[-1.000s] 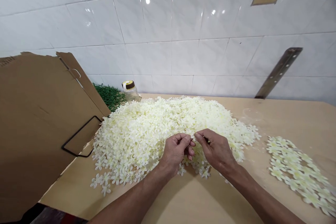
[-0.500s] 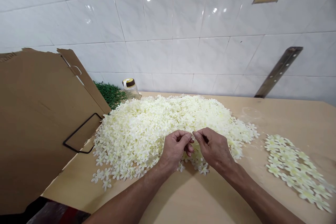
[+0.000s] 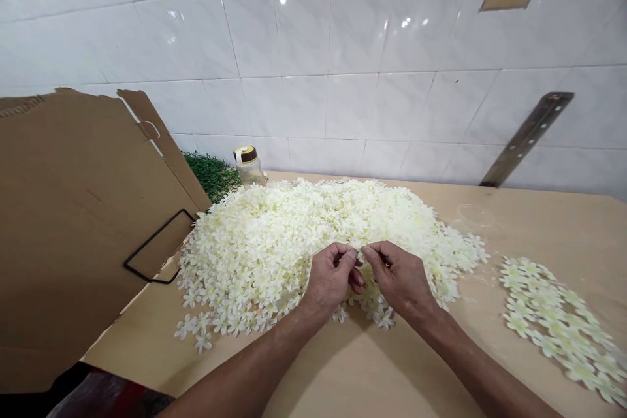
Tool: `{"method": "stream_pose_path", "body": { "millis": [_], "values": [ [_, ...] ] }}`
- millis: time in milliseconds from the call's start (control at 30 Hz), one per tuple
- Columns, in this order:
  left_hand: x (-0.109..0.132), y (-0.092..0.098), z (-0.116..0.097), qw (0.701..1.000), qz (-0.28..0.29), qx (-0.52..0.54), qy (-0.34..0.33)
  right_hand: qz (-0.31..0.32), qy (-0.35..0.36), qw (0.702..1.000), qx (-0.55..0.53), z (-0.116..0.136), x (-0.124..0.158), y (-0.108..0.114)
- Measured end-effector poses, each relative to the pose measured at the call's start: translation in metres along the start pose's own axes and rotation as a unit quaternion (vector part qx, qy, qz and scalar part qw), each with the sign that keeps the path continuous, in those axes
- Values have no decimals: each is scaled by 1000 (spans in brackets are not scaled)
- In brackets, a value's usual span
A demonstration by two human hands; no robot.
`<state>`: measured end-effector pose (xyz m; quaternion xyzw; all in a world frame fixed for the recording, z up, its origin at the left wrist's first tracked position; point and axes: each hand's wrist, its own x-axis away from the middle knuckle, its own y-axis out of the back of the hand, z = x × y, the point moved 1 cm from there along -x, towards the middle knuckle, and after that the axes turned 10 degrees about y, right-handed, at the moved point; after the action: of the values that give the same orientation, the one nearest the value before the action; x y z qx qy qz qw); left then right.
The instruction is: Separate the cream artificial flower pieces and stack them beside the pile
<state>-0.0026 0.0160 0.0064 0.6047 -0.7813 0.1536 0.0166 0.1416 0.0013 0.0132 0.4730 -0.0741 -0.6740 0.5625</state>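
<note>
A large heap of pale cream artificial flowers [image 3: 274, 255] spreads over the wooden table. At the heap's near edge, my left hand [image 3: 336, 274] is closed, thumb and index finger pinched together. My right hand [image 3: 399, 274] makes a similar pinch close beside it, the two sets of fingertips only a small gap apart. Whatever is between the fingers is too small or too pale against the flowers to make out. A few single flowers lie just below and behind the hands.
To the right lies a flat patch of flowers [image 3: 558, 323] on the table [image 3: 553, 222]. A cardboard sheet [image 3: 88, 228] stands at the left with a black wire frame [image 3: 154, 245] by it. A lidded bottle [image 3: 249, 168] and green plastic foliage [image 3: 213, 175] are behind the heap, near the tiled wall [image 3: 353, 104].
The whole view has shifted slightly, so the scene sits a little further right. Both hands keep nearly the same pinched pose at the heap's edge.
</note>
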Motion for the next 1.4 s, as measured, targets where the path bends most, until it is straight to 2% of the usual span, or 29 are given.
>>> {"method": "stream_pose_path", "body": {
  "millis": [133, 333, 667, 800, 1033, 1167, 1400],
  "values": [
    [1, -1, -1, 1000, 3, 19, -8, -30, 18, 999, 27, 2, -1, 2],
    [3, -3, -2, 1000, -3, 14, 13, -33, 41, 997, 56, 5, -2, 3],
    [2, -2, -3, 998, 6, 43, 39, 17, -14, 1000, -1, 2, -1, 5],
    [0, -1, -2, 1000, -8, 15, 26, 11, -12, 999, -43, 5, -2, 7],
    [-4, 1, 4, 1000, 0, -5, 12, -4, -12, 1000, -26, 5, -2, 7],
    [-3, 0, 4, 1000, 4, -8, 11, -4, -40, 999, -33, 5, -3, 9],
    [-1, -1, 0, 1000, -5, 15, 23, 13, -140, 986, -92, -3, -3, 14]
  ]
}}
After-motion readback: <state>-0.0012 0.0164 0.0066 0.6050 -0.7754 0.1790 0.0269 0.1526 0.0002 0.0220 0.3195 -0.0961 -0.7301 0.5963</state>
